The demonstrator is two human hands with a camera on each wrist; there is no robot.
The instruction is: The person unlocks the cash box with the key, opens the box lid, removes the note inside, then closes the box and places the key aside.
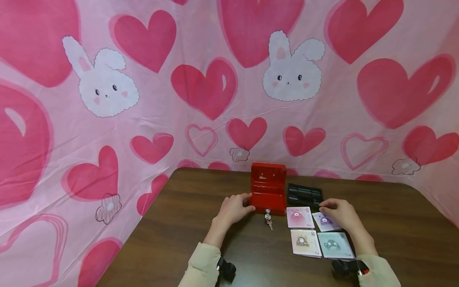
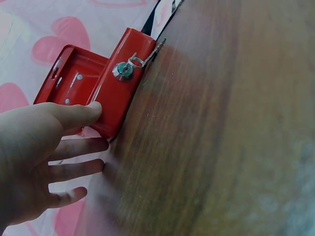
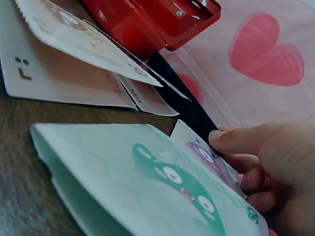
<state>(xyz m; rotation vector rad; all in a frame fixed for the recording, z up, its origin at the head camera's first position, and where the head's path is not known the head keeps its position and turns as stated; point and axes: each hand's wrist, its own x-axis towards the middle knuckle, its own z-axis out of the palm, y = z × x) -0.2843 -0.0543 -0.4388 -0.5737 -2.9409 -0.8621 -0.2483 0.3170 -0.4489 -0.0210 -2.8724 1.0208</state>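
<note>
A red metal cash box (image 1: 269, 202) stands with its lid up and a key (image 1: 268, 219) in its front lock. At its front left corner is my left hand (image 1: 233, 208); the thumb touches the front face and the other fingers extend along the side. To the box's right lies a black compartment tray (image 1: 305, 195). My right hand (image 1: 340, 213) pinches the tray's near right corner between thumb and forefinger, its other fingers curled. Below the hand lies a purple printed paper note (image 1: 324, 222), partly covered by it.
Beside the purple note lie similar paper notes: a pink one (image 1: 300, 218), a beige one (image 1: 305, 243) and a green one (image 1: 335, 245). They look folded or stacked. The brown wooden table (image 1: 161, 235) meets a pink heart-print cloth (image 1: 201, 99) behind.
</note>
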